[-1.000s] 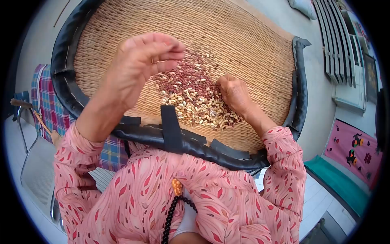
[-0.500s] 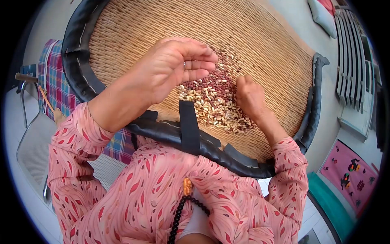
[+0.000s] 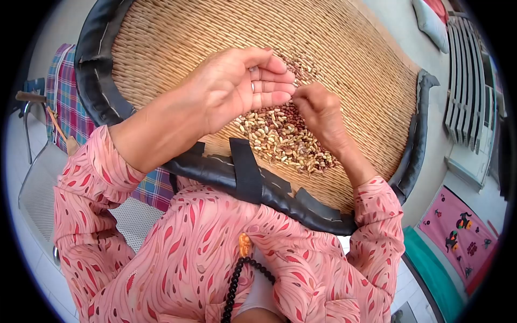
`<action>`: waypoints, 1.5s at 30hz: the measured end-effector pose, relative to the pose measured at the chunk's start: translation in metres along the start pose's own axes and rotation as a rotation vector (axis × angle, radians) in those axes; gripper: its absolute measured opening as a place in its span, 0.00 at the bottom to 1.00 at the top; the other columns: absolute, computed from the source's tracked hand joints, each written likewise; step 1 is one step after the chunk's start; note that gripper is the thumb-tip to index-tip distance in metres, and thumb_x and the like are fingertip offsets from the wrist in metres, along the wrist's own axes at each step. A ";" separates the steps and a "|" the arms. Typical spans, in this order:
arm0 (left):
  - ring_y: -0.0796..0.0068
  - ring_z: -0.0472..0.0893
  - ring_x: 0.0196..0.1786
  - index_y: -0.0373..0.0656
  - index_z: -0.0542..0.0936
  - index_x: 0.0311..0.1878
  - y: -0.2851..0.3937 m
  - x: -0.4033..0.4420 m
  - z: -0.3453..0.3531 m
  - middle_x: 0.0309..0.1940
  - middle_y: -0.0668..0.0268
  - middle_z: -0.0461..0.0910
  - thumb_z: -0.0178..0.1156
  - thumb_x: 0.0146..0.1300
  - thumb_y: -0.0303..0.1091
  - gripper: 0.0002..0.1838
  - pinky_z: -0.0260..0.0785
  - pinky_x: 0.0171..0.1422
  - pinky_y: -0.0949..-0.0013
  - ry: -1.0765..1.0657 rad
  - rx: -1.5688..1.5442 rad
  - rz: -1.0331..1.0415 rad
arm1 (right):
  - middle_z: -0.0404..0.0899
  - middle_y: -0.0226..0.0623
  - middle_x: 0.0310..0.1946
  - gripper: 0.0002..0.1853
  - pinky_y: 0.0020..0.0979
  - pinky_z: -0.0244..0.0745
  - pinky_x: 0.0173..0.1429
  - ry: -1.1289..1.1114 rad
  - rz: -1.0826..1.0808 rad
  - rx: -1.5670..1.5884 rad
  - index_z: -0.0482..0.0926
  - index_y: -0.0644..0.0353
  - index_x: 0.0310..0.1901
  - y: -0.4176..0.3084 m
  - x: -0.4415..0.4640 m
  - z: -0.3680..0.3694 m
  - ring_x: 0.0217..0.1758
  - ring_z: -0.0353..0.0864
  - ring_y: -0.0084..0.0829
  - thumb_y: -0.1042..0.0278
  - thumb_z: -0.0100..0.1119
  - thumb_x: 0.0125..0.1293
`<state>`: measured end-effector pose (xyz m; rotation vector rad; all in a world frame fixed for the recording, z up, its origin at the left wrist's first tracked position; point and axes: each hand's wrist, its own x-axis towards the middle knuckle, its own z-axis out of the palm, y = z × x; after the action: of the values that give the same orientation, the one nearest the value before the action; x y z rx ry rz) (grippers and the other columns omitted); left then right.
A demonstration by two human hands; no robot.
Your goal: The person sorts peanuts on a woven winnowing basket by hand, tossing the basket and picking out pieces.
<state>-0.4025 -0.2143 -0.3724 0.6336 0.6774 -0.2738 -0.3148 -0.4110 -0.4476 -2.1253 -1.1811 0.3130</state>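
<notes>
A wide woven winnowing tray (image 3: 177,37) with a black padded rim lies across my lap. On it is a loose pile of beans or nuts (image 3: 285,140), some cream-coloured, some dark red. Over the pile's left side, my left hand (image 3: 229,89) is palm up, fingers stretched and slightly cupped, a ring on one finger. Its palm shows nothing in it. My right hand (image 3: 320,113) is closed in a pinch right by the left fingertips, above the pile. Whatever sits between its fingertips is hidden. Some of the pile is covered by both hands.
A metal mesh chair (image 3: 48,188) stands at the left, with a plaid cloth (image 3: 72,102) hanging beside it. To the right are grey slats (image 3: 466,81), a pink printed mat (image 3: 458,231) and a green cloth (image 3: 431,264). A pillow (image 3: 431,24) lies at the upper right.
My right hand has risen from the pile's right side and moved up and left to my left fingertips. My left hand has turned a little more palm up and shifted slightly.
</notes>
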 end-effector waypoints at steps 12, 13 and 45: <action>0.65 0.82 0.41 0.33 0.75 0.40 0.004 -0.002 -0.003 0.39 0.52 0.80 0.46 0.72 0.33 0.13 0.80 0.48 0.68 -0.132 -0.023 -0.019 | 0.76 0.45 0.31 0.07 0.44 0.75 0.35 -0.133 0.032 -0.126 0.74 0.62 0.37 0.009 -0.011 0.024 0.32 0.79 0.46 0.74 0.61 0.56; 0.65 0.82 0.41 0.33 0.75 0.40 0.004 -0.001 -0.003 0.39 0.52 0.80 0.46 0.72 0.33 0.13 0.80 0.48 0.68 -0.136 -0.021 -0.020 | 0.76 0.45 0.31 0.07 0.43 0.75 0.34 -0.145 0.042 -0.123 0.74 0.62 0.36 0.009 -0.011 0.024 0.32 0.79 0.46 0.75 0.61 0.56; 0.66 0.82 0.41 0.33 0.75 0.39 -0.002 0.008 -0.011 0.36 0.55 0.79 0.46 0.72 0.33 0.13 0.79 0.45 0.71 -0.264 -0.036 -0.124 | 0.76 0.41 0.29 0.08 0.38 0.72 0.33 -0.524 0.095 -0.059 0.76 0.62 0.38 -0.005 -0.057 -0.035 0.30 0.78 0.39 0.72 0.62 0.58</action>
<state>-0.4027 -0.2090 -0.3847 0.5106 0.4665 -0.4509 -0.3326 -0.4710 -0.4248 -2.2237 -1.3854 0.9319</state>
